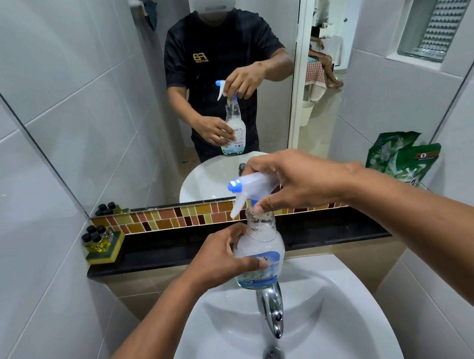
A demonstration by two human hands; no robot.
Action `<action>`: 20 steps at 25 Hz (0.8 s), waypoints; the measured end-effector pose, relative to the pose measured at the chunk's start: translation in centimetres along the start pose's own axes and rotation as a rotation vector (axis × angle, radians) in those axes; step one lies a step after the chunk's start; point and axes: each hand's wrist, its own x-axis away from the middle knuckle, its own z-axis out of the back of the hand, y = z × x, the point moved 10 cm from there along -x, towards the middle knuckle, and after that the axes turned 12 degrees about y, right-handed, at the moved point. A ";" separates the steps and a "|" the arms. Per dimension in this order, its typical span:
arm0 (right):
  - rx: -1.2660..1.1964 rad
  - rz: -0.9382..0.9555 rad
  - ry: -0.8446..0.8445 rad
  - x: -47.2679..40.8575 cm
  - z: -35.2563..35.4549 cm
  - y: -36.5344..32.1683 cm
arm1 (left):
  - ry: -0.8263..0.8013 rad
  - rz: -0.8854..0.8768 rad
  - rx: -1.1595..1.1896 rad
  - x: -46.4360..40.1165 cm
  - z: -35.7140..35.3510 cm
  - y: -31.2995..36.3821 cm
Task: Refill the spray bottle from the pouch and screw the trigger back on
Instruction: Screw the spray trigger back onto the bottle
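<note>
Left hand (226, 257) wraps clear bottle (258, 252) from 9 o'clock; right hand (291, 180) pinches white trigger (248, 187) at 12 o'clock, atop neck; blue nozzle.

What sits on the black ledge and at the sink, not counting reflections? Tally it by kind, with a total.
Spray bottle: 1, held over the sink
Green pouch: 1, on the ledge at far right
Small black-capped bottles: 4, far left
Sponge: 1, under those bottles
Tap: 1
Total: 8
</note>
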 end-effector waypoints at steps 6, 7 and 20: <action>0.012 -0.004 -0.008 -0.1 0.0 0.2 | -0.004 -0.006 -0.002 0.1 -0.1 0.3; 0.033 0.011 0.026 -0.2 0.2 0.2 | -0.004 -0.007 0.001 0.1 -0.1 0.2; -0.029 0.039 0.083 -0.3 0.2 0.3 | 0.013 -0.005 0.006 -0.1 0.8 -0.3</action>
